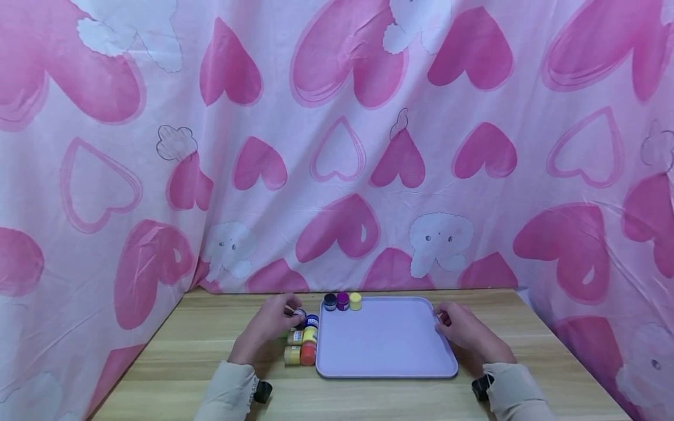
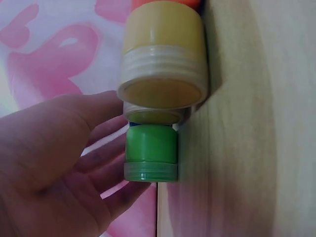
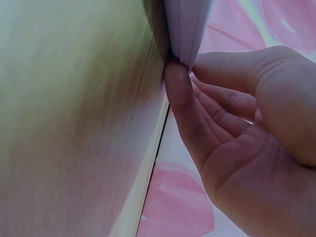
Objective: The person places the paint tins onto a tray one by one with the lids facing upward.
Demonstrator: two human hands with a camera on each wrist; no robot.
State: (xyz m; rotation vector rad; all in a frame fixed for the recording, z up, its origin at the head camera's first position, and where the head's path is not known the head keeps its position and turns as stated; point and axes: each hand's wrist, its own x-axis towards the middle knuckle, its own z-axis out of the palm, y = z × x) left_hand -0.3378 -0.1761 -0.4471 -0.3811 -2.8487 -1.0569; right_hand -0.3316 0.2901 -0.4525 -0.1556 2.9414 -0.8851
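A: What is the left hand (image 1: 271,327) doing, low and left of centre in the head view?

B: It reaches into the cluster of small round plastic paint pots (image 1: 301,345) standing on the pale wooden table (image 1: 200,345), just left of the flat lilac plastic tray (image 1: 384,339). In the left wrist view the fingers (image 2: 106,148) lie beside the green-capped pot (image 2: 150,153), below a yellow-capped pot (image 2: 163,54). I cannot tell whether they have closed round a pot.

A: And the right hand (image 1: 463,330)?

B: It pinches the tray's right rim; the right wrist view shows a fingertip (image 3: 177,79) pressed under the edge (image 3: 185,29) and the thumb above.

A: How would these pots handle?

B: Light and stiff, I judge, with smooth, somewhat slippery sides. The ribbed collar under the cap looks the surest place to take one. Packed this tightly, a neighbour could tip.

A: Anything already on the tray?

B: Three pots, black, purple and yellow (image 1: 343,301), at its far left corner.
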